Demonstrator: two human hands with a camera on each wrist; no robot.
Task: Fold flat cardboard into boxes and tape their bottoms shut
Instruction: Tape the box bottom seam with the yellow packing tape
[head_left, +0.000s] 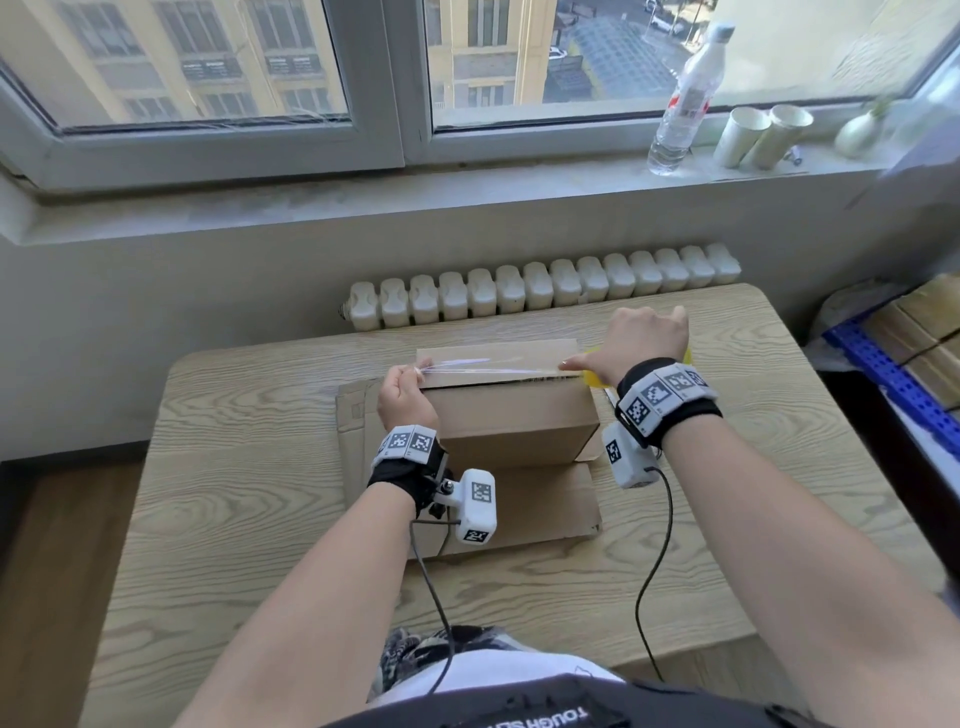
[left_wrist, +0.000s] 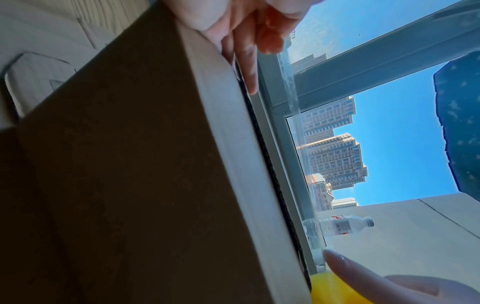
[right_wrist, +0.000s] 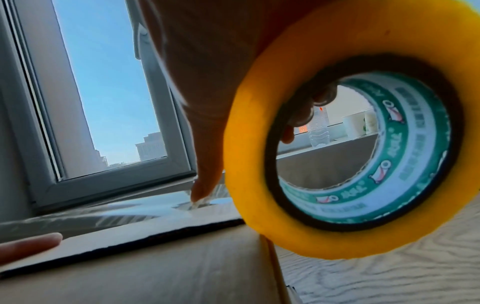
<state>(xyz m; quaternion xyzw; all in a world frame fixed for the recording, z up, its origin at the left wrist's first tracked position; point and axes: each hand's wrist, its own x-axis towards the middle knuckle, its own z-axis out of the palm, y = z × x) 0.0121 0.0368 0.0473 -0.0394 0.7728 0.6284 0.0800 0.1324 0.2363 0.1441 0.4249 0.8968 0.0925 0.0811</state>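
Observation:
A brown cardboard box (head_left: 511, 421) stands on the wooden table (head_left: 249, 519) with its flaps folded shut on top. A strip of clear tape (head_left: 483, 370) runs across the flap seam. My left hand (head_left: 413, 373) pinches the tape's free end at the box's left edge; its fingers (left_wrist: 249, 30) show against the window. My right hand (head_left: 626, 340) grips the yellow tape roll (right_wrist: 259, 144) at the box's right edge. Its index finger (right_wrist: 207, 164) presses the tape onto the box top (right_wrist: 155, 232). The roll (head_left: 595, 376) is mostly hidden behind that hand in the head view.
Flat cardboard (head_left: 545, 509) lies under and left of the box. A radiator (head_left: 540, 291) stands behind the table. A water bottle (head_left: 685, 98) and two paper cups (head_left: 758, 135) stand on the window sill. A blue metal rack (head_left: 893, 374) is at the right.

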